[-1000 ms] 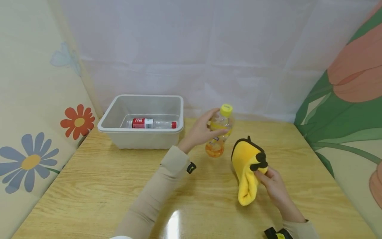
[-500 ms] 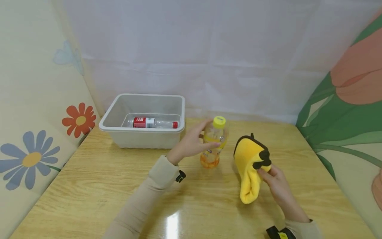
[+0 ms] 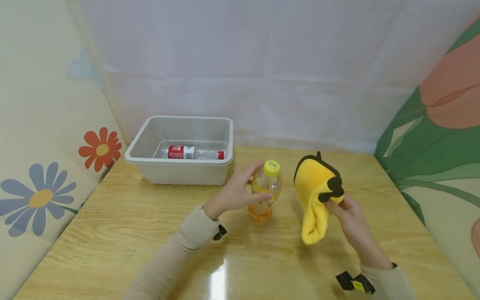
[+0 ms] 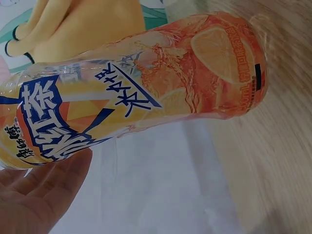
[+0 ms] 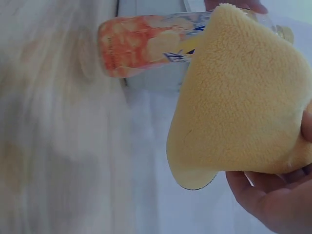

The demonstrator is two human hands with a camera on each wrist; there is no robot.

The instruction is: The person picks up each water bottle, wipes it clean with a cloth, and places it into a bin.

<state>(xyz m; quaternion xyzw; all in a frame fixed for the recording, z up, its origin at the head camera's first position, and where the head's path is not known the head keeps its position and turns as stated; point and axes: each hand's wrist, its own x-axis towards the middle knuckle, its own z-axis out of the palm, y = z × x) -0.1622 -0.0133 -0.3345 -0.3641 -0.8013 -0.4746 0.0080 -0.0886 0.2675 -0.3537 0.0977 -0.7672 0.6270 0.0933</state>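
In the head view my left hand [image 3: 234, 191] grips a clear plastic drink bottle [image 3: 260, 212] round its upper body, thumb in front. The bottle has a yellow cap and orange lower part, and stands nearly upright, its base close over the tabletop. Its blue-lettered yellow and orange label [image 4: 63, 112] faces the left wrist camera. To the right, my right hand [image 3: 350, 214] pinches a folded yellow plush cloth [image 3: 313, 183] with black edging, which hangs down beside the bottle. In the right wrist view the cloth covers part of the bottle [image 5: 146, 46].
A pale grey plastic bin [image 3: 183, 173] stands at the back left of the wooden table [image 3: 123, 233]. Inside it lies a clear bottle [image 3: 183, 152] with a red label and red cap. A white curtain hangs behind; flower-printed cloths line both sides.
My left hand has brought the bottle down and toward me, slightly left, and it stands more upright. My right hand has raised the cloth a little.
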